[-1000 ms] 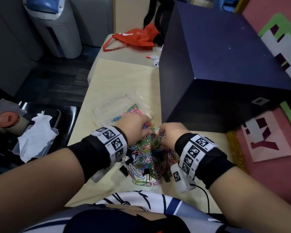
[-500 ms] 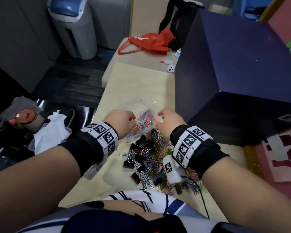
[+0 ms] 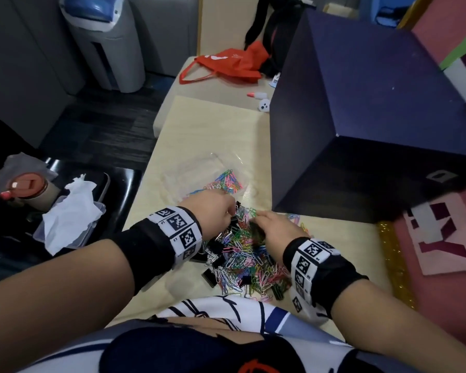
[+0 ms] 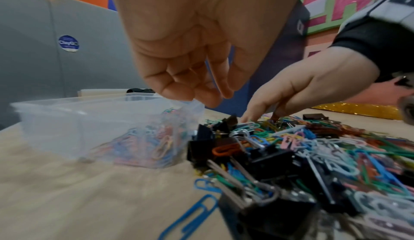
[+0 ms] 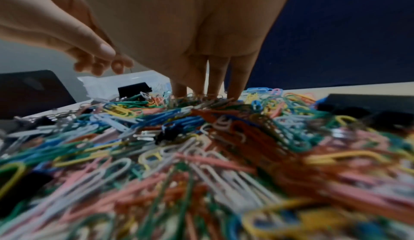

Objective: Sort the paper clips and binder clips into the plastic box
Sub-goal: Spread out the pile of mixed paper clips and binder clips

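Observation:
A heap of coloured paper clips mixed with black binder clips lies on the pale table in front of me. Just beyond it stands the clear plastic box, with coloured paper clips inside. My left hand hovers over the heap's far edge beside the box, fingers curled, with what looks like a thin paper clip pinched between them. My right hand has its straight fingers pushed down into the heap.
A big dark blue box stands right of the heap and the plastic box. A red bag lies at the table's far end. On the left, a black seat holds a tissue-filled container and a cup. Pink board at right.
Half a second ago both hands were over the plastic box. They have come back toward me onto the heap, and the right fingers have gone down into it.

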The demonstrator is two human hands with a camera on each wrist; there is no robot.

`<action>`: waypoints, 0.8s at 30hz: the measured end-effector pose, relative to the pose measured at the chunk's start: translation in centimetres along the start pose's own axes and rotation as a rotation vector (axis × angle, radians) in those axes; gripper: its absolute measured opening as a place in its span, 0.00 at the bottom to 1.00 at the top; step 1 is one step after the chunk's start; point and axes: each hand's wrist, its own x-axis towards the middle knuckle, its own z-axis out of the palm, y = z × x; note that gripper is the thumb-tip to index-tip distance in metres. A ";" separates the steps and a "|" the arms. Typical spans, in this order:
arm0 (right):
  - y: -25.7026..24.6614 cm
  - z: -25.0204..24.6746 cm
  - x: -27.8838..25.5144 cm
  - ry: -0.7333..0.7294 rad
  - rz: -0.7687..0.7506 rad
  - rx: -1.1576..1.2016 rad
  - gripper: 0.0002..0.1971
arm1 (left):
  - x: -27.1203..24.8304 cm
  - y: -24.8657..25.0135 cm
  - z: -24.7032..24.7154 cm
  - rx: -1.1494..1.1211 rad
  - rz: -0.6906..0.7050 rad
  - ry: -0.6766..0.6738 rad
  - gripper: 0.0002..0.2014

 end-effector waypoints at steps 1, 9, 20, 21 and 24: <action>0.3 0.2 -0.4 -0.007 -0.006 -0.012 0.37 | 0.0 0.4 0.2 0.014 0.014 -0.020 0.13; 3.0 0.5 -3.2 0.165 0.163 0.122 0.18 | -0.1 3.8 2.5 0.154 0.207 -0.166 0.14; 1.3 3.1 -5.0 0.003 0.049 -0.016 0.17 | 0.2 6.3 4.5 0.364 0.345 -0.275 0.19; 1.4 3.1 -4.9 0.015 0.050 -0.023 0.17 | 0.3 6.2 4.6 0.357 0.338 -0.274 0.19; 1.8 2.9 -4.9 0.048 0.031 -0.049 0.16 | 0.6 5.9 4.7 0.312 0.294 -0.269 0.14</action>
